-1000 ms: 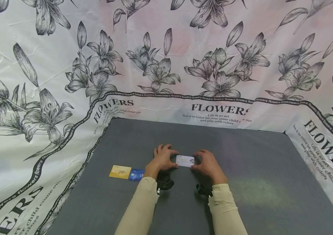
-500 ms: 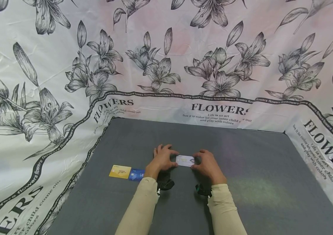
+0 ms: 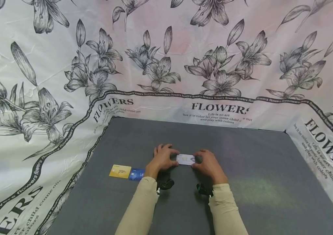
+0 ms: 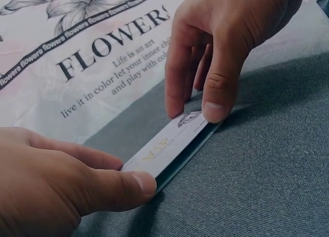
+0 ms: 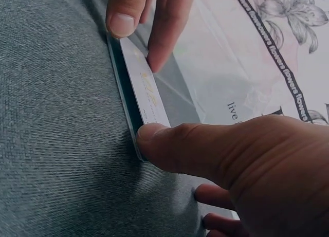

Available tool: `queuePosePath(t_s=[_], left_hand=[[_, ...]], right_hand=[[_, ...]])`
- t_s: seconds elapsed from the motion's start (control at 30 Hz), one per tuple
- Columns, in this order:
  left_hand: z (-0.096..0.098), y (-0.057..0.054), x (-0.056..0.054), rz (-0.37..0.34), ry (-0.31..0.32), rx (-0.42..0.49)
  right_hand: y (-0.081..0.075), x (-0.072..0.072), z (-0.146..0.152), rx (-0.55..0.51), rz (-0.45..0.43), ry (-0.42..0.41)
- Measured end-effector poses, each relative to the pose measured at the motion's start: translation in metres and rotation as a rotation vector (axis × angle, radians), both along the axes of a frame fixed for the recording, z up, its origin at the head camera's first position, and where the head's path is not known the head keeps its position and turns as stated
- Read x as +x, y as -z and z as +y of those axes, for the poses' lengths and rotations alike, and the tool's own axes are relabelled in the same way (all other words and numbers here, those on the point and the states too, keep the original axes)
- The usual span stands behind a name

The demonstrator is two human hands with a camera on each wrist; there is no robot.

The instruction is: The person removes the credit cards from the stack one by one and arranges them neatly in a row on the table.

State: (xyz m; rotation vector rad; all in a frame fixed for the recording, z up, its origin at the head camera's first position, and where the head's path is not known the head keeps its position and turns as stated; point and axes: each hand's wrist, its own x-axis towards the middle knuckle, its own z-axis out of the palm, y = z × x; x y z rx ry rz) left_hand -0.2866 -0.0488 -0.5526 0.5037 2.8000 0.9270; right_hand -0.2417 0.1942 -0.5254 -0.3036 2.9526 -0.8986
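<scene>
My left hand (image 3: 163, 159) and right hand (image 3: 209, 165) pinch the white card's (image 3: 185, 159) opposite ends, its long axis running between them, neither nearer.

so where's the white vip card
In the head view, the white VIP card is below and slightly right of centre, its ends pinched by the left hand and right hand, with the blue card to its left.

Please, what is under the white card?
Under the white card, a flat dark thing shows along one long edge, above the gray table. The card covers the rest; I cannot tell what it is.
</scene>
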Motion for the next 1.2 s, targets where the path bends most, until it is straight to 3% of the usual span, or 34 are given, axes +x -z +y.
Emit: queuePosePath(t_s=[0.13,0.37,0.7,1.2], left_hand=[[0.000,-0.005,0.001,0.002,0.012,-0.007],[0.000,-0.029,0.013,0.007,0.037,-0.054],[0.000,-0.038,0.018,0.027,0.043,-0.046],[0.000,-0.047,0.026,0.050,0.033,-0.031]], right_hand=[[-0.002,-0.001,0.001,-0.001,-0.012,0.002],[-0.003,0.000,0.000,-0.016,0.004,0.014],[-0.007,0.001,0.001,-0.028,0.055,-0.002],[-0.019,0.008,0.000,-0.021,0.055,-0.013]])
